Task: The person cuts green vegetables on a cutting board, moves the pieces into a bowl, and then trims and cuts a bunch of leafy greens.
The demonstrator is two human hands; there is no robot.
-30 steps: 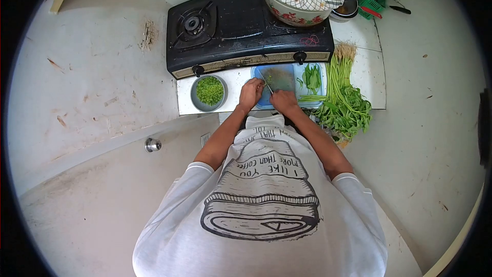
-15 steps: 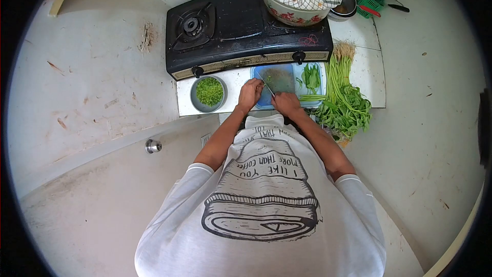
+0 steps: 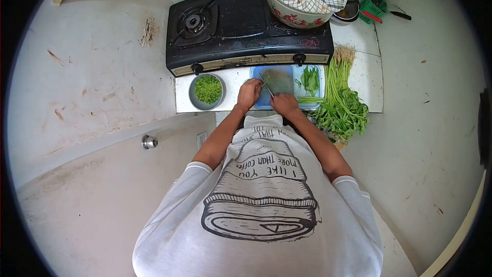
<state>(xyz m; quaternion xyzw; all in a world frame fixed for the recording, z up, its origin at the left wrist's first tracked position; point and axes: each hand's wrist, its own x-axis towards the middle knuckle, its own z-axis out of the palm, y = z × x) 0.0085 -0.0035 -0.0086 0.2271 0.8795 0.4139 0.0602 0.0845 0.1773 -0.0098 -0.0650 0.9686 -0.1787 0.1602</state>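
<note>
My right hand (image 3: 284,103) is closed round the handle of a knife (image 3: 266,85), whose blade slants up and left over a blue cutting board (image 3: 282,78). At the board's left side my left hand (image 3: 249,93) has its fingers pressed together close to the blade; what they pinch is too small to make out. Small green bits lie near the knife tip. Cut green leaves (image 3: 310,80) rest on the right part of the board. Beside my right hand, a few green stalks (image 3: 309,100) stretch across the board's lower right edge.
Left of the board stands a grey bowl (image 3: 207,92) of chopped greens. A bundle of leafy greens (image 3: 339,97) with roots lies to the right. Behind are a black gas stove (image 3: 241,31), a cloth-covered pot (image 3: 300,15) and a green basket (image 3: 372,7) of utensils.
The whole view has shifted slightly. Both hands stay in nearly the same place, and the knife blade still slants beside my left fingers.
</note>
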